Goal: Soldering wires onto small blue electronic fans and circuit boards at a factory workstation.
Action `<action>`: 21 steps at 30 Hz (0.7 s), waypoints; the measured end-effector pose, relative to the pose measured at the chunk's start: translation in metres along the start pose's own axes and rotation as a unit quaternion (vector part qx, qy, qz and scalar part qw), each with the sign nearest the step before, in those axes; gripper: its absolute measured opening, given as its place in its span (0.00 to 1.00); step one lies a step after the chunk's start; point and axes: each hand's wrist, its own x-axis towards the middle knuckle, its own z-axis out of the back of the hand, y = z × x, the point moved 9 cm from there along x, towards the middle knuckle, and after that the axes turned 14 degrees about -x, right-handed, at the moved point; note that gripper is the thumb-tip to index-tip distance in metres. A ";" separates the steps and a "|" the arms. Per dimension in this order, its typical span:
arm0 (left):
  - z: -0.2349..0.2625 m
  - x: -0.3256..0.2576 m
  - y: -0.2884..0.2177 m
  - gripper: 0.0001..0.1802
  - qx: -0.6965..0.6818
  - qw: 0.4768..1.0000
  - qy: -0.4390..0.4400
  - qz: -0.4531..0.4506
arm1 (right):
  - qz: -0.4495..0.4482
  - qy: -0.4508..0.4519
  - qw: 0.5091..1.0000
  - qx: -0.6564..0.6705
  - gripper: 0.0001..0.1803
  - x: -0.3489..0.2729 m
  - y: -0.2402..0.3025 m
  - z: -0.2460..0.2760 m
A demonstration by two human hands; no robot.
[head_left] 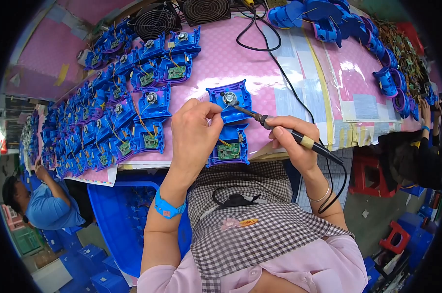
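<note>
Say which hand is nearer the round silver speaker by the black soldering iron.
Left. The left hand is near the speaker, lower left; the right hand is farther, lower right.

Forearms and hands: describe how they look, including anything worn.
The left hand and right hand are gloveless. A blue wristband with a square panel is on the left wrist, a thin, shiny bracelet on the right. Sleeves are short, pale pink.

On the desk (216, 56), an opened housing (236, 118) lies before the worker (245, 229), rows of housings (128, 117) to its left, casings (386, 83) far right, two fans (206, 10) behind, a tub (111, 219) below the near edge.
</note>
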 end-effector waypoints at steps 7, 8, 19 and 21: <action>-0.008 -0.001 -0.010 0.07 -0.021 0.999 0.015 -0.022 | -0.068 -0.065 0.996 0.004 0.12 0.005 -0.004 0.031; -0.011 -0.001 -0.010 0.07 -0.013 0.999 0.023 -0.025 | -0.070 -0.060 0.996 0.024 0.11 0.006 -0.008 0.030; -0.029 0.007 -0.008 0.07 -0.001 0.999 0.045 -0.030 | -0.072 -0.007 0.997 0.006 0.10 0.011 -0.018 0.019; -0.030 0.008 -0.008 0.07 0.005 0.999 0.045 -0.027 | -0.076 -0.006 0.997 0.010 0.10 0.011 -0.019 0.019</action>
